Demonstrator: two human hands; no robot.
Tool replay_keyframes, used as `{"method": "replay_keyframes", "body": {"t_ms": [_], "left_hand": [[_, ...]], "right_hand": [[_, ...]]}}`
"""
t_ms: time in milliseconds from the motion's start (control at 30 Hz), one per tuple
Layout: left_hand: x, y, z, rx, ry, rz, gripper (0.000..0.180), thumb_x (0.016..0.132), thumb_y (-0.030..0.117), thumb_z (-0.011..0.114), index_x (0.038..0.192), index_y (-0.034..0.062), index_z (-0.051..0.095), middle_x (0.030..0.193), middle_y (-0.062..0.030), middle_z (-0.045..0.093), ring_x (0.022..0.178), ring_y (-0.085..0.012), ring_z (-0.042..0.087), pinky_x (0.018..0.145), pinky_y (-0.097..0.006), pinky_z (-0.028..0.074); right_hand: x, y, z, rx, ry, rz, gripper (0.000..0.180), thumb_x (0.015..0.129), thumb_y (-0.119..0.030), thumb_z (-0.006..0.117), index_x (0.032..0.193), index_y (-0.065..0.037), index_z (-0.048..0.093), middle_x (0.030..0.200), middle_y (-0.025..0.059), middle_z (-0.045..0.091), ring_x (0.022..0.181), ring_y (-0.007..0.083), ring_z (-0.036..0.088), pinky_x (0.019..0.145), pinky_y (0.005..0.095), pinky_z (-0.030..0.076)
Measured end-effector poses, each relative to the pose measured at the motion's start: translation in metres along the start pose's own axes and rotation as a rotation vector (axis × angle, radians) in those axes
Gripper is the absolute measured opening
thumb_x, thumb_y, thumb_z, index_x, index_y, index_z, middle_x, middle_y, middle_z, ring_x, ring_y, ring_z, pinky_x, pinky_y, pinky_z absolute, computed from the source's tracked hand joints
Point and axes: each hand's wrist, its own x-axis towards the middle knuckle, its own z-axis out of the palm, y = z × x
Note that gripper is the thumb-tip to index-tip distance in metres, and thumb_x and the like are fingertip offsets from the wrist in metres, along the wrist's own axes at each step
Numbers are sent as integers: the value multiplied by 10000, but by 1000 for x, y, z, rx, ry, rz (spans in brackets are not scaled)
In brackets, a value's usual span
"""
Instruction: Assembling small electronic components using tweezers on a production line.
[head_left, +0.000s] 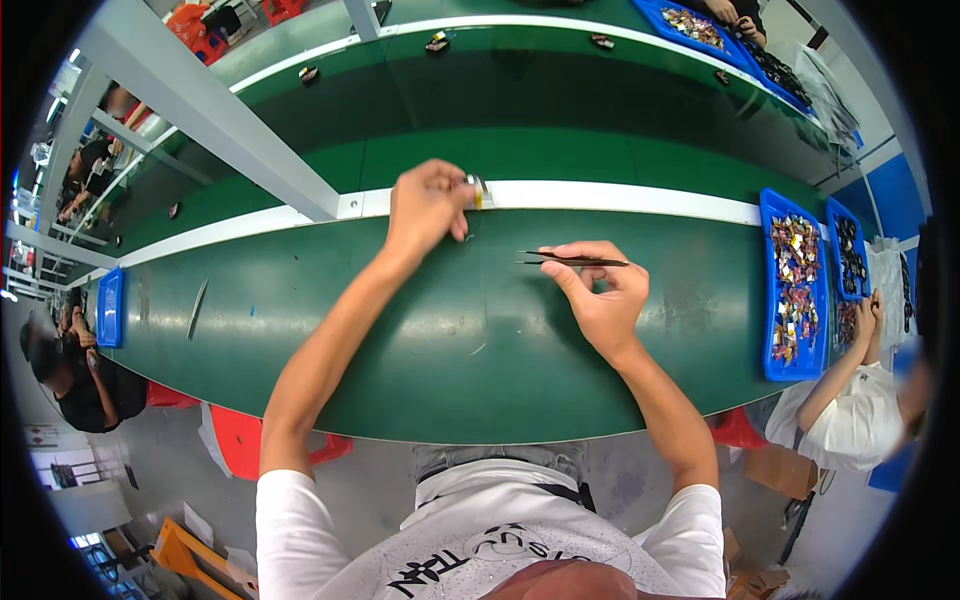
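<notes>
At far edge of long green-topped bench (480,395), approx. mid-length: person's L hand (428,205), fingertips pinched on 1 small silver-and-yellow part (474,190), held above white strip rail (620,201); contact w/ rail can't be told. Pinch at fingertips prob. suits so small a pc.; fine detail too small to read.

R hand (608,300): over bench, nr. mid, nearer far edge than near edge. Closed on 1 pr. slim black tweezers (590,262), thumb one side, fingers other. Tips point L, slightly apart, nothing seen betw. them; held well back from tips, presumably to keep them clear of fingers.

Bench, R end: 1 rect. blue plastic tray (767,300), w/ many small multicoloured parts (797,250); placed there prob. for R-side reach, w/ centre left free for hands. Just beyond, 2nd blue tray (833,215) w/ black parts (851,255).

Bench, L end: 1 blue plastic bin (108,306), nr. L corner. Betw. bin & L forearm: 1 thin pale strip-like item (198,308), lying slantwise, kind unclear.

Nr. edge, approx. mid: 1 tiny pale scrap (478,349), loose.
</notes>
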Motion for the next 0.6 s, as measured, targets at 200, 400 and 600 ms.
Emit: {"method": "replay_keyframes", "body": {"t_ms": [200, 400, 600], "left_hand": [[74, 5, -8, 328, 139, -24, 247, 906, 140, 746, 995, -72, 656, 829, -136, 699, 577, -173, 658, 515, -320, 506], [27, 10, -6, 854, 479, 572, 218, 929, 202, 727, 977, -8, 693, 977, -146, 705, 722, -303, 645, 638, -406, 512], [-83, 0, 13, 338, -68, 426, 206, 887, 39, 726, 1090, 1, 726, 987, -61, 686, 594, -66, 491, 533, -247, 396]], "right_hand": [[-6, 9, 2, -67, -68, 40, 122, 800, -57, 848, 891, -15, 778, 831, 32, 756, 455, 31, 365, 431, 238, 291], [-7, 3, -2, -85, -74, 19, 142, 798, -56, 845, 918, -34, 773, 735, 23, 723, 426, 39, 356, 417, 246, 289], [-11, 2, 5, -72, -117, 24, 126, 802, -47, 838, 904, -32, 766, 751, 22, 734, 424, 35, 373, 417, 234, 300]]}}
